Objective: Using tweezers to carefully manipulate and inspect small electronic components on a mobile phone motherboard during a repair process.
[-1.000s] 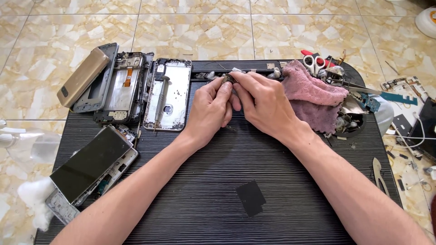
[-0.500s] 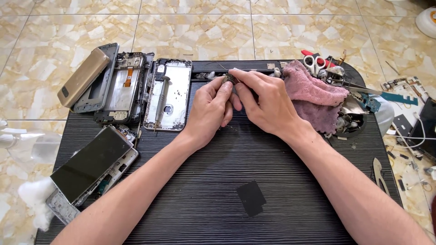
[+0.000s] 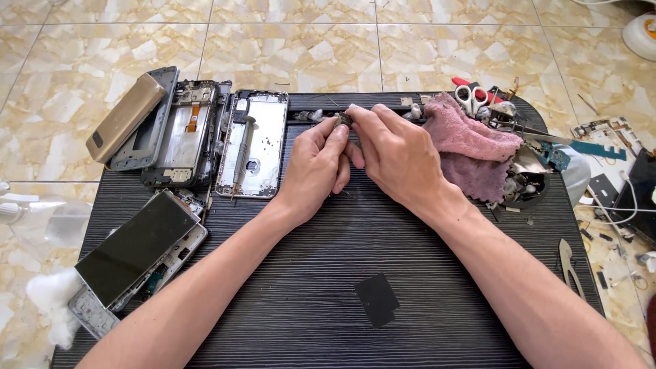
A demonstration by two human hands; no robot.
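I note left hand [image 3: 316, 164] and right hand [image 3: 396, 154] both pinching a small dark part [image 3: 342, 120] just right of the open phone frame [image 3: 253, 143]; slipping fingers could drop it among loose screws.

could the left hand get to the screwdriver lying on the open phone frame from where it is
Probably yes. The screwdriver lies uncovered on the phone frame just beside the left hand, with nothing between them. But that hand and the right hand are pinching a small part, so it would have to let go.
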